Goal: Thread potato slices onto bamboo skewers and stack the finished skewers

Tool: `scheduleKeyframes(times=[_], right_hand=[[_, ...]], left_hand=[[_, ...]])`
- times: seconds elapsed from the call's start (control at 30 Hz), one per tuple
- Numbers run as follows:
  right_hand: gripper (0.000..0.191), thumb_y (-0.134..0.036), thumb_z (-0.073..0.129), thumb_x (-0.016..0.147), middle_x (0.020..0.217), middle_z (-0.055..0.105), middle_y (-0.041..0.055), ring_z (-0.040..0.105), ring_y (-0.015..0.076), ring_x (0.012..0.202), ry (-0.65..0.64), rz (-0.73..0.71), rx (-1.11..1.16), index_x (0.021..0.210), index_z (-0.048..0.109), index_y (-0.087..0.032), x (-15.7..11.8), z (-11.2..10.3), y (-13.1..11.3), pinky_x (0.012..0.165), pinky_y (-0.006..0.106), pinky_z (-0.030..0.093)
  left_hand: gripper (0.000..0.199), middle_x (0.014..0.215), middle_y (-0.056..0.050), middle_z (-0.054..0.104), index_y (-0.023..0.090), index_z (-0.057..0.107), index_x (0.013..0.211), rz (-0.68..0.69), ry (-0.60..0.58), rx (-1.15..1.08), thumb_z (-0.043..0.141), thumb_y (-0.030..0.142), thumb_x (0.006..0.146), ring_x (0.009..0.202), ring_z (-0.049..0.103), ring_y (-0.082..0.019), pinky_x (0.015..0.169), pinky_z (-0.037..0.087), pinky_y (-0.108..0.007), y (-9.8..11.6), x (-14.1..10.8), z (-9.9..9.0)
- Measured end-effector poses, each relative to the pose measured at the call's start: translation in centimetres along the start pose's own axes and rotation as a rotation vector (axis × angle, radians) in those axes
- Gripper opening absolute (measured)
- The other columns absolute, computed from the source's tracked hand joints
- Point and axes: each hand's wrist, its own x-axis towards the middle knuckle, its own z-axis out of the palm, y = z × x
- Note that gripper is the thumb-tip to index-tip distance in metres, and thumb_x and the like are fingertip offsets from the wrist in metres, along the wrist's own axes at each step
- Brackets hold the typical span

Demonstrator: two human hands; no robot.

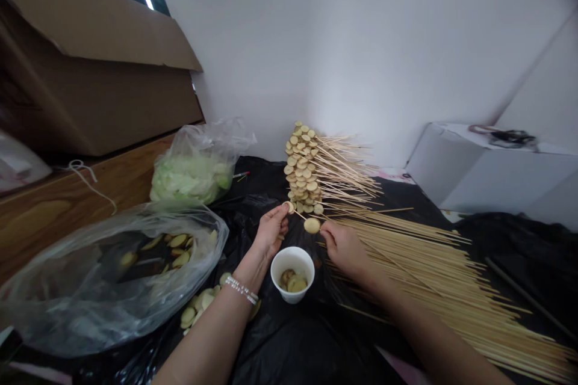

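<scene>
Two bare hands fill my remote view: the left hand [271, 231], with a white beaded bracelet [241, 289] at its wrist, and the right hand [344, 248]. The left fingers [282, 212] pinch closed on the end of a thin bamboo skewer [300, 216] carrying a pale round potato slice [289, 207]. The right fingers [327, 232] curl just beside a second slice [311, 225] on that skewer, but I cannot tell whether they grip it. Directly below my hands, a white paper cup [291, 293] holds more slices. Ahead on black plastic sheeting [280, 349], a tall stack of loaded bamboo skewers [302, 168] lies beside a broad spread of bare skewers [428, 271]. A clear plastic bag of potato slices [90, 313] sits to my left.
</scene>
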Motion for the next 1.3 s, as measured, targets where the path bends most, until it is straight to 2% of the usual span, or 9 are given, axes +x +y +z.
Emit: scheduleKeyframes(times=[0.23, 0.47, 0.83, 1.07, 1.3], right_hand=[[0.021, -0.022, 0.044, 0.089, 0.073, 0.066, 0.0031, 0.056, 0.0151, 0.066, 0.007, 0.011, 0.073, 0.080, 0.063, -0.018, 0.3, -0.4, 0.1, 0.064, 0.024, 0.036], [0.021, -0.020, 0.047, 0.089, 0.080, 0.070, 0.0046, 0.061, 0.0162, 0.074, -0.039, 0.006, 0.057, 0.084, 0.067, -0.018, 0.3, -0.5, 0.2, 0.070, 0.025, 0.038], [0.024, -0.022, 0.039, 0.094, 0.082, 0.070, 0.0058, 0.062, 0.0166, 0.075, -0.105, 0.003, -0.087, 0.089, 0.063, -0.019, -0.1, -0.5, -0.4, 0.068, 0.024, 0.036], [0.025, -0.021, 0.038, 0.094, 0.084, 0.070, 0.0067, 0.062, 0.0165, 0.077, -0.086, 0.010, -0.107, 0.089, 0.062, -0.018, 0.1, -0.3, -0.3, 0.069, 0.024, 0.036], [0.025, -0.023, 0.038, 0.095, 0.087, 0.070, 0.0062, 0.062, 0.0166, 0.079, -0.088, 0.017, -0.089, 0.092, 0.063, -0.019, 0.2, -0.3, -0.2, 0.071, 0.024, 0.037]], left_hand=[[0.038, 0.073, -0.003, 0.062, 0.010, 0.068, 0.074, -0.007, 0.004, -0.004, 0.086, 0.033, 0.049, 0.042, 0.031, 0.002, 0.036, 0.012, -0.014, 0.3, 0.1, 0.0], [0.040, 0.066, 0.002, 0.058, 0.012, 0.064, 0.069, 0.032, 0.138, -0.019, 0.088, 0.027, 0.041, 0.042, 0.033, 0.001, 0.036, 0.016, -0.013, 0.3, 0.2, -0.3], [0.039, 0.061, 0.004, 0.051, 0.010, 0.061, 0.071, -0.054, 0.120, -0.104, 0.088, 0.018, 0.044, 0.042, 0.033, 0.002, 0.035, 0.016, -0.011, 0.4, 0.2, -0.4], [0.044, 0.047, 0.008, 0.041, 0.012, 0.058, 0.069, -0.129, -0.053, 0.057, 0.088, 0.031, 0.043, 0.038, 0.029, 0.000, 0.036, 0.014, -0.014, -0.9, -0.6, 0.8], [0.043, 0.048, 0.008, 0.042, 0.011, 0.058, 0.069, -0.121, -0.018, 0.054, 0.089, 0.028, 0.044, 0.038, 0.030, 0.000, 0.035, 0.014, -0.013, -0.8, -0.4, 0.9]])
